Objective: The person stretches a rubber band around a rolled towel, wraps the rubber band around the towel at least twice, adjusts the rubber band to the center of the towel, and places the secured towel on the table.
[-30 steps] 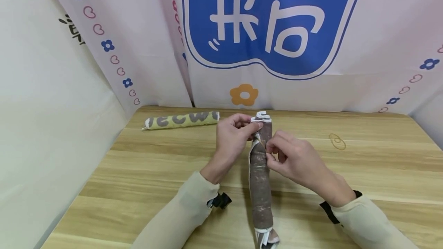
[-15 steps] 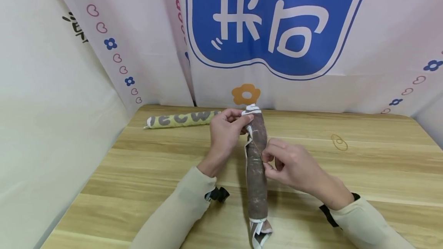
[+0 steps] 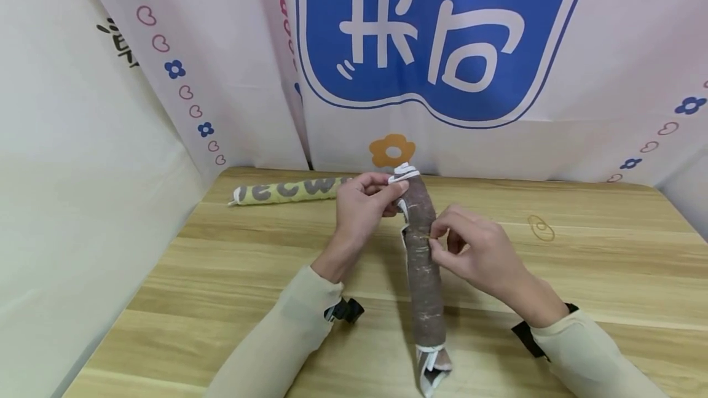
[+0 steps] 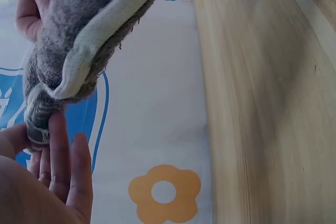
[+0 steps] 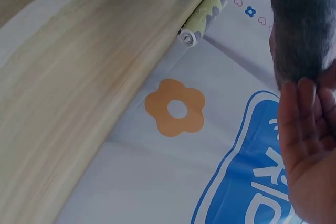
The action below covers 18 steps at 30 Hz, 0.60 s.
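Note:
A brown-grey rolled towel [image 3: 426, 293] with white edging is held lengthwise, its loose, folded end toward the person. My left hand [image 3: 356, 210] pinches the far end between thumb and fingers; the left wrist view shows that grip on the towel [image 4: 79, 24] from below. Around the upper part of the roll runs a thin tan rubber band [image 3: 424, 236]. My right hand [image 3: 478, 250] pinches this band at the roll's right side. In the right wrist view the right hand's fingers [image 5: 289, 114] lie against the towel [image 5: 303, 24], and the band is hidden.
A yellow rolled towel [image 3: 287, 192] with grey letters lies at the back left of the wooden table [image 3: 221, 300]. Another rubber band [image 3: 540, 228] lies on the table at the right. A printed white sheet [image 3: 249, 109] hangs behind the table's back edge.
The roll first shifted left and away, then its near end swung right. The right hand drew the band downward, then moved up and right; the band now lies more squarely across the roll.

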Tool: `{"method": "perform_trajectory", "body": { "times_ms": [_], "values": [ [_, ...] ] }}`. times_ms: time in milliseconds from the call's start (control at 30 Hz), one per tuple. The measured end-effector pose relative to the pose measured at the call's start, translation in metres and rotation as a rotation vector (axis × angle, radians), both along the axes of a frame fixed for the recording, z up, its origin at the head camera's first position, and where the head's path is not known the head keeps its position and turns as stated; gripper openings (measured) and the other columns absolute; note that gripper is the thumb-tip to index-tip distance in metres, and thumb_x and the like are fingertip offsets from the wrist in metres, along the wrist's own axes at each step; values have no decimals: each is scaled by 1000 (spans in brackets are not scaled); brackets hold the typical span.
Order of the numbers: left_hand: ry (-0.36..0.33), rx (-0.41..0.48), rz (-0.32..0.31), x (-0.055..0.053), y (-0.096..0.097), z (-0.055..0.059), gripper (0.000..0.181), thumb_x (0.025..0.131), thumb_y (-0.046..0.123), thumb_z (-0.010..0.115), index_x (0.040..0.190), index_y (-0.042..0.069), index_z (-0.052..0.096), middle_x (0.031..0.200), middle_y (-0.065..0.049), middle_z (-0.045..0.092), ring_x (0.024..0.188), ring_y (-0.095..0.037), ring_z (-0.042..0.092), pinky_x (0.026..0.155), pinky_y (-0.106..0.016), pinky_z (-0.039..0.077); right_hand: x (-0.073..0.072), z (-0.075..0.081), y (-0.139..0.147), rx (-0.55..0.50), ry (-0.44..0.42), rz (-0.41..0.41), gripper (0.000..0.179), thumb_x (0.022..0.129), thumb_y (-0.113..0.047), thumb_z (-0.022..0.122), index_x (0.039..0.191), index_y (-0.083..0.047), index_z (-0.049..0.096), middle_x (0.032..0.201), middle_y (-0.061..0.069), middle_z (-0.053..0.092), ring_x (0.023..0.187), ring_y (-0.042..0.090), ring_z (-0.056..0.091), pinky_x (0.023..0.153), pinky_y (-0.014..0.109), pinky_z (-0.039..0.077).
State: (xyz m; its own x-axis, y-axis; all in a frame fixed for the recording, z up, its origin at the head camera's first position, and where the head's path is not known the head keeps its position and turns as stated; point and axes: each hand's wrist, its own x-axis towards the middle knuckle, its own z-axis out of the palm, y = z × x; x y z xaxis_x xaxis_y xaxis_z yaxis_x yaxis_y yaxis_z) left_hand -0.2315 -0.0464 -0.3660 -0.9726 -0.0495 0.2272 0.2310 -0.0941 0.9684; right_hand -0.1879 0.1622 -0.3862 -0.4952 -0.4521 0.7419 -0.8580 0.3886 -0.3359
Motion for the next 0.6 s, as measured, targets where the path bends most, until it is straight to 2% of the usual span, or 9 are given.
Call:
{"method": "perform_trajectory", "body": {
  "times_ms": [167, 300, 467, 600],
  "values": [
    [-5, 30, -75, -1, 1, -1, 22, 92, 12, 84, 106, -1, 74, 91, -13, 78, 66, -18, 73, 67, -35, 63, 0, 2, 0, -38, -38, -19, 19, 82, 7, 70, 91, -9, 66, 88, -5, 63, 69, 7, 64, 60, 18, 56],
    [-34, 41, -185, -2, 1, -3, 30, 95, 15, 81, 118, -2, 71, 101, -14, 77, 77, -19, 75, 76, -40, 64, 1, 2, 2, -71, -70, -45, 22, 81, 11, 72, 92, -7, 66, 88, -3, 65, 70, 10, 68, 61, 20, 58],
    [-80, -34, -331, -4, -2, -8, 37, 97, 19, 77, 126, -3, 71, 110, -13, 75, 95, -19, 73, 83, -41, 63, 0, 2, 4, -124, -100, -71, 28, 79, 15, 75, 94, -8, 68, 90, -2, 67, 72, 12, 69, 62, 20, 58],
    [-102, -92, -379, -5, -3, -10, 39, 96, 21, 76, 128, -2, 72, 112, -10, 75, 99, -17, 71, 84, -40, 62, -1, 2, 5, -136, -114, -83, 30, 79, 15, 76, 95, -9, 68, 91, -2, 67, 73, 14, 70, 62, 21, 59]
  ]
}}
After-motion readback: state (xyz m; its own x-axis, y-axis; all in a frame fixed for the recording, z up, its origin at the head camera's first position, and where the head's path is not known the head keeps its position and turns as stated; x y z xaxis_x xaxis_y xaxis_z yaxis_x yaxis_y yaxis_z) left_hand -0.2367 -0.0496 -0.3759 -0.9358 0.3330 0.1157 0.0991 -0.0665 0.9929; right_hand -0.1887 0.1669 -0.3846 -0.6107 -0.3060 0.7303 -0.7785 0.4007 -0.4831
